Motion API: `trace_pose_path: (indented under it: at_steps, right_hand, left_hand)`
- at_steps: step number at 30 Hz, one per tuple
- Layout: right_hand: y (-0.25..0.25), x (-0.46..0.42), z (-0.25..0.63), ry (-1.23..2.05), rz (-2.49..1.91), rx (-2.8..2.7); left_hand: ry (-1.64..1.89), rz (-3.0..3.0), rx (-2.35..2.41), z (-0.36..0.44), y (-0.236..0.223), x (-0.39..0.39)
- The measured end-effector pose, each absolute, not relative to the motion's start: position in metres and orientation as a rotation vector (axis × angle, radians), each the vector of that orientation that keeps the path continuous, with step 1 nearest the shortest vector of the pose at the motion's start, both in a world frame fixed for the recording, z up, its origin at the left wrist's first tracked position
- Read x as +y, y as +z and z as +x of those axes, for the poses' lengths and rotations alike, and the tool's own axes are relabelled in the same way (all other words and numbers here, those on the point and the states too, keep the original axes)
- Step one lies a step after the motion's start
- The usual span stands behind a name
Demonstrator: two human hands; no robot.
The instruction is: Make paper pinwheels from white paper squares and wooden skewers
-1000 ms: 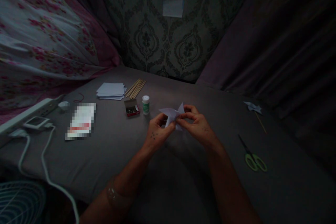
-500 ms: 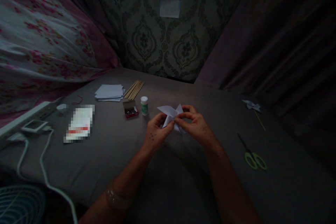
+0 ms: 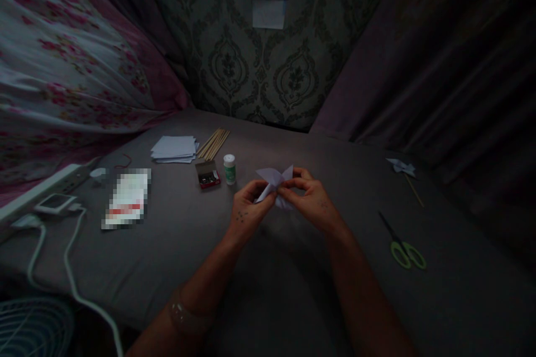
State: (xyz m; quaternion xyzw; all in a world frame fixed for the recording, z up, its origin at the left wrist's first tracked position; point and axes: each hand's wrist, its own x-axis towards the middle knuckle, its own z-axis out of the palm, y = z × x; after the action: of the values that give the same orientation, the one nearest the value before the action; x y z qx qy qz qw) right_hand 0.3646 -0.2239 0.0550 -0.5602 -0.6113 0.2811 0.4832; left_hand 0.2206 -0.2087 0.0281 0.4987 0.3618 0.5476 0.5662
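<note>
A pale folded paper shape [image 3: 274, 178] with pointed flaps is held over the dark grey bedsheet [image 3: 293, 268] between both hands. My left hand [image 3: 248, 211] pinches its left side with thumb and fingers. My right hand [image 3: 307, 198] is closed on its right side, fingers curled over the centre. Just left of the hands stand a small white bottle with a green label [image 3: 229, 169] and an open red box of pins [image 3: 208, 174].
A stack of white paper squares [image 3: 174, 148] and a bundle of wooden sticks [image 3: 214, 143] lie at the back left. Green-handled scissors [image 3: 402, 251] lie to the right, a finished paper pinwheel on a stick [image 3: 403, 172] beyond. A power strip [image 3: 46, 185] and white cables [image 3: 73, 273] sit at the left edge.
The paper's flaps have been drawn closer together between my fingers. Both hands stay in nearly the same place.
</note>
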Motion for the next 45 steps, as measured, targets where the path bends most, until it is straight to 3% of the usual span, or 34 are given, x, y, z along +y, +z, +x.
trace_pose_path:
  at_steps: [45]
  right_hand:
    - [0.039,-0.214,0.357,1.133,-1.218,-1.071]
  left_hand:
    - [1.267,0.921,0.841,0.219,0.022,-0.197]
